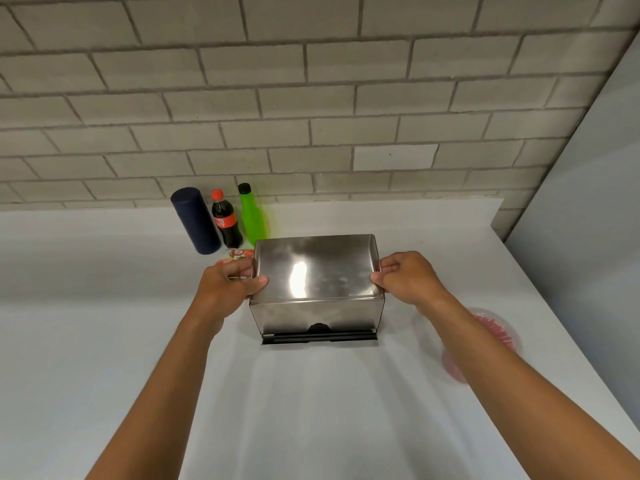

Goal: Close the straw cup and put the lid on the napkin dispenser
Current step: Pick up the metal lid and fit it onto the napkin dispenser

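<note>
A shiny steel napkin dispenser (317,315) stands on the white counter, its black slot base facing me. Its steel lid (315,268) sits over the top of the box. My left hand (227,284) grips the lid's left edge, thumb on top. My right hand (405,277) grips the lid's right edge the same way. A clear straw cup (498,332) with red straws inside lies low at the right, partly hidden behind my right forearm; whether it is closed I cannot tell.
A dark blue cylinder (195,220), a cola bottle (225,220) and a green bottle (252,214) stand at the back by the brick wall. Small red-and-white packets (239,254) lie behind my left hand. A grey panel (588,237) bounds the counter on the right.
</note>
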A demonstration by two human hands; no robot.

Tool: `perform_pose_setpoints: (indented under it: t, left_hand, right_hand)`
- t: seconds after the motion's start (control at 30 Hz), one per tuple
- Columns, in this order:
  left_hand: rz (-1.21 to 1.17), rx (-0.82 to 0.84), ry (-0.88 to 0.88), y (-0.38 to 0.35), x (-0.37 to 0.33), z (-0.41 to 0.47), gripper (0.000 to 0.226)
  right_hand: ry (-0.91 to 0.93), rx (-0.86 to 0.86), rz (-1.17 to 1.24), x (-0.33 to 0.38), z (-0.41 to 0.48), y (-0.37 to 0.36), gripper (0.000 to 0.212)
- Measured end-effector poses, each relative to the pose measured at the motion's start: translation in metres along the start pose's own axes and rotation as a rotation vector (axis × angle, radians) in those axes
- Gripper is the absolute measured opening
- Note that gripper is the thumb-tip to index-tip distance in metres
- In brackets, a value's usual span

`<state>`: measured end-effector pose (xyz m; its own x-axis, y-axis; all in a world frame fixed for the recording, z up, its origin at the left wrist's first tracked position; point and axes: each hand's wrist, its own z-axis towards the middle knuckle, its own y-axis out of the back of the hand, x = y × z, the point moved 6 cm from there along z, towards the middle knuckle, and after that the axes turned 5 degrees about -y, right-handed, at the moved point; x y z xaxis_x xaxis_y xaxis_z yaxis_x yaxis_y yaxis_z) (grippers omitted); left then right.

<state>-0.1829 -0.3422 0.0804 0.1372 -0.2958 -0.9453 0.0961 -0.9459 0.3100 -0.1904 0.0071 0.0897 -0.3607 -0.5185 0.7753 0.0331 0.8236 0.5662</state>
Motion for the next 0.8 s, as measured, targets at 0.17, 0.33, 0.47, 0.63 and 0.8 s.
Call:
perform_pose_setpoints:
  t: [0.17, 0.33, 0.47, 0.63, 0.8]
  left_hand:
    - [0.014, -0.011, 0.024, 0.0, 0.001, 0.004, 0.054]
    - [0.04, -0.013, 0.041, 0.0, 0.001, 0.007, 0.054]
    - [0.051, -0.001, 0.052, -0.001, 0.0, 0.008, 0.055]
    - [0.054, 0.007, 0.049, -0.003, -0.001, 0.007, 0.038]
    - [0.076, 0.034, 0.043, -0.005, -0.004, 0.006, 0.015]
  right_hand:
    - [0.001, 0.029, -0.099, 0.008, 0.003, 0.0, 0.023]
    - [0.005, 0.057, -0.183, 0.012, 0.006, -0.001, 0.021]
    - [-0.007, 0.085, -0.221, 0.015, 0.007, -0.002, 0.019]
    - [-0.033, 0.114, -0.25, 0.02, 0.007, -0.003, 0.024]
    - [-0.046, 0.119, -0.29, 0.023, 0.008, -0.003, 0.029]
